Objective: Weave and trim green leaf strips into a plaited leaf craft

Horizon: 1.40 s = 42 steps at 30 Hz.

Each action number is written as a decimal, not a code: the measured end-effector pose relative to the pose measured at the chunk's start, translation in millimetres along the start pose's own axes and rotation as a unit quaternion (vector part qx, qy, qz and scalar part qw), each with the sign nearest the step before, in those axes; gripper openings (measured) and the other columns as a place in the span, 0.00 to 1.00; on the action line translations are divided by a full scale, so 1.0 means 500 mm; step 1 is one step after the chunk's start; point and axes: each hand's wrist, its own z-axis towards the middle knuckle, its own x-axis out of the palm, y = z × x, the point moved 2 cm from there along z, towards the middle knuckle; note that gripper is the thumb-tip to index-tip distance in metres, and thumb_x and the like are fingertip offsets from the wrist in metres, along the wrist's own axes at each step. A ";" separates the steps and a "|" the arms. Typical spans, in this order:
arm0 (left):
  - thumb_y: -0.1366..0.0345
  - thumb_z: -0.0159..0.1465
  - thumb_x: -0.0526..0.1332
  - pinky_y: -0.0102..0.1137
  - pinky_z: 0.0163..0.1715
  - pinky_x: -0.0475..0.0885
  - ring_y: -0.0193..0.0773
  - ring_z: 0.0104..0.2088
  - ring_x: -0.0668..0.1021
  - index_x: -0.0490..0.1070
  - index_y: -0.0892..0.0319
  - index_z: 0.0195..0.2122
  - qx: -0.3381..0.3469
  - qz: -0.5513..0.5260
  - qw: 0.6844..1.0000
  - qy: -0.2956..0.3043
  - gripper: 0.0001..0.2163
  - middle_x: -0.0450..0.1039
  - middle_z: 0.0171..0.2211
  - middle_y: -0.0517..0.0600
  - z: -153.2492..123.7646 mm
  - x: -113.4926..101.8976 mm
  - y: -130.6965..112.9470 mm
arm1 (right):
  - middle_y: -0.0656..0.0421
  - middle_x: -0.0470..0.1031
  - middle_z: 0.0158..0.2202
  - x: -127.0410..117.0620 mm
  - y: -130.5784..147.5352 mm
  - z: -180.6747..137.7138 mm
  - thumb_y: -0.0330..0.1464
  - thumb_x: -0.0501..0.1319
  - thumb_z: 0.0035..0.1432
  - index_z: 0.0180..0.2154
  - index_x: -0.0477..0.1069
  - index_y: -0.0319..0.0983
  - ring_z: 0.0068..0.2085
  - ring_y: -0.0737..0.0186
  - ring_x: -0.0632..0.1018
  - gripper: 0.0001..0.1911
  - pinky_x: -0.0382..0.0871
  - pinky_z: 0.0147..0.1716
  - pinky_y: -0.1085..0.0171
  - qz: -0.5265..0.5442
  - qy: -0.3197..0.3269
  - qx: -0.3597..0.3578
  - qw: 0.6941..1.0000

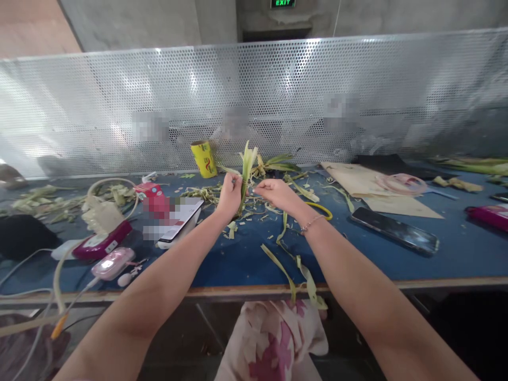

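Above the middle of the blue table, my left hand is closed around an upright, pale green corn husk. Its split tip fans out over the fingers, and its lower part hangs beneath the hand. Just to the right, my right hand is in a pinch, thumb against fingers, close to the husk's side. Whatever lies in that pinch is too small to make out. Behind the hands is a heap of husk pieces. Small torn scraps are scattered below them, and long husk strips reach over the front edge.
A yellow roll stands near the perforated metal screen. On the left are a propped phone, a red box, a pink device and cables. A dark phone and brown paper lie right.
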 end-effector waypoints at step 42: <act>0.72 0.56 0.60 0.18 0.12 0.54 0.21 0.13 0.58 0.66 0.64 0.24 -0.206 -0.322 0.920 0.089 0.05 0.59 0.16 0.42 0.006 0.007 -0.004 | 0.67 0.57 0.21 0.044 0.017 -0.010 0.39 0.64 0.50 0.24 0.56 0.39 0.22 0.74 0.62 0.17 0.59 0.22 0.72 0.451 0.040 -0.014 0.891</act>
